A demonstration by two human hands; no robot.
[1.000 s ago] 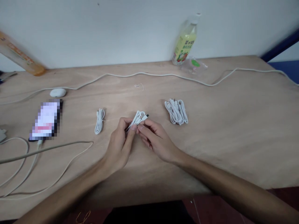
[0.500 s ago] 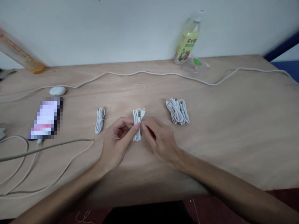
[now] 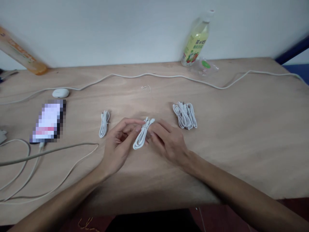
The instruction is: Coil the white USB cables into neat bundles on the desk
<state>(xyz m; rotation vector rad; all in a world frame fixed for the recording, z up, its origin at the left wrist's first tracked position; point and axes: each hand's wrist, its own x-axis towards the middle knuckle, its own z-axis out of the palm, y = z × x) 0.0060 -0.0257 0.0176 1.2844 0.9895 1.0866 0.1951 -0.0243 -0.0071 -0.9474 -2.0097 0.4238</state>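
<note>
A folded white cable (image 3: 142, 137) lies slanted on the wooden table (image 3: 241, 129) between my hands, its plugs at the far end. My left hand (image 3: 118, 145) is curled, with thumb and forefinger pinching the cable near its upper end. My right hand (image 3: 169, 143) rests low on the table with its fingers stretched out, the tips touching the cable's right side. A single coiled white cable (image 3: 104, 123) lies to the left of my left hand. A pile of several coiled white cables (image 3: 185, 115) lies to the right, beyond my right hand.
A phone (image 3: 48, 120) with a lead plugged in lies at the left, with a white earbud case (image 3: 60, 93) behind it. A long white cord (image 3: 154, 76) runs across the back. A drink bottle (image 3: 196, 40) stands by the wall, an orange bottle (image 3: 23, 54) at far left.
The folded cable came down from my raised fingers onto the table and now lies slanted. My right hand flattened out beside it. Both hands sank toward the tabletop.
</note>
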